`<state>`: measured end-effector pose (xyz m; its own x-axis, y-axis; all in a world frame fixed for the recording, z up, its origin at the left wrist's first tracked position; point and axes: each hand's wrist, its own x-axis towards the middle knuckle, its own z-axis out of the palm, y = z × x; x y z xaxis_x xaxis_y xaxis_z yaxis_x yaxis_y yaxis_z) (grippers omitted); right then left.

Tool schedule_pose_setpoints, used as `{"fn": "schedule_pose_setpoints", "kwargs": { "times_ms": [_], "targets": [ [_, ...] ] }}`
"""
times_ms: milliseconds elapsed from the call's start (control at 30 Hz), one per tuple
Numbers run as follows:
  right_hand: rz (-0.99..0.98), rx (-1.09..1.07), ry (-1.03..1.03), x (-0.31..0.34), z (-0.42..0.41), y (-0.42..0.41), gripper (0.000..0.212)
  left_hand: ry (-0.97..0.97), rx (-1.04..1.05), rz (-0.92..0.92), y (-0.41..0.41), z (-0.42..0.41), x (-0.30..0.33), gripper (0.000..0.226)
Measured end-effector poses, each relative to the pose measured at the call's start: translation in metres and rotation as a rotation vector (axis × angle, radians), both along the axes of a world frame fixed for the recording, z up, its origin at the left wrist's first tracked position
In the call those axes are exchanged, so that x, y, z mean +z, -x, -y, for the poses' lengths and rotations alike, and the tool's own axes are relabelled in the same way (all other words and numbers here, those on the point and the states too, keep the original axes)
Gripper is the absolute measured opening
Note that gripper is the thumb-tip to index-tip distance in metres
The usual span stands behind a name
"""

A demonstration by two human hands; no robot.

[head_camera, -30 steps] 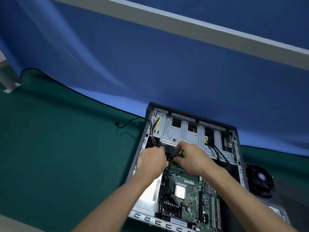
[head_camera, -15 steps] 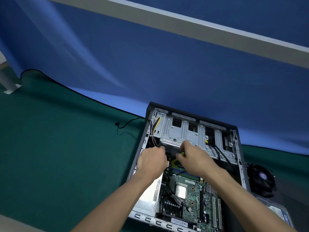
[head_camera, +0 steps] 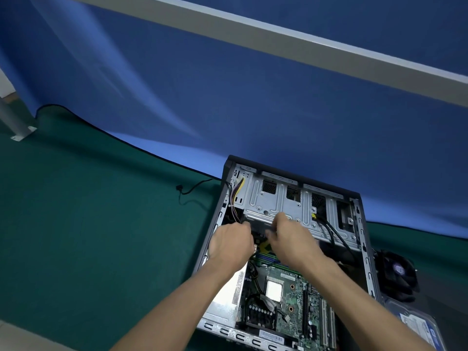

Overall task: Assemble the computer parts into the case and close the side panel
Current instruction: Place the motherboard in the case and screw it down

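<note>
An open black computer case (head_camera: 214, 225) lies flat on the green mat (head_camera: 101, 224), with its motherboard (head_camera: 291, 300) facing up. My left hand (head_camera: 230, 245) is inside the case by its left wall, fingers curled round the lower end of a coloured wire bundle (head_camera: 236, 193); its fingertips are hidden. My right hand (head_camera: 291, 239) is beside it, fingers stretched up to the lower edge of the silver drive cage (head_camera: 273, 201). A yellow-green tab (head_camera: 264, 246) shows just under the right thumb.
A black cooling fan (head_camera: 397, 274) sits on the mat right of the case, and a hard drive (head_camera: 415, 325) lies in front of it. A thin black cable (head_camera: 192, 190) trails left of the case. Blue cloth rises behind, with a metal post (head_camera: 15, 117) at far left.
My right hand has moved up from the yellow-green tab towards the drive cage edge. The left hand has stayed where it was by the wire bundle.
</note>
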<state>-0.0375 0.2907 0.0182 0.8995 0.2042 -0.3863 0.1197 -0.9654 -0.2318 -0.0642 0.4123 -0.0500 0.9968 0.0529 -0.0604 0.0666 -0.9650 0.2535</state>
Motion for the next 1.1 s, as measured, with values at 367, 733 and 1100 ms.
{"fn": "schedule_pose_setpoints", "kwargs": {
  "times_ms": [367,733,1100],
  "targets": [
    [0.069,-0.054,-0.023,0.003,-0.001,-0.001,0.026,0.003,0.007,-0.002,0.001,0.001,0.001,0.025],
    [-0.247,-0.078,-0.246,0.012,0.001,-0.013,0.047,-0.010,0.000,-0.020,0.001,0.000,0.001,0.023],
    [0.002,0.001,0.017,0.006,-0.014,-0.016,0.024,-0.017,-0.010,-0.012,0.001,0.000,0.001,0.024]
  ]
}}
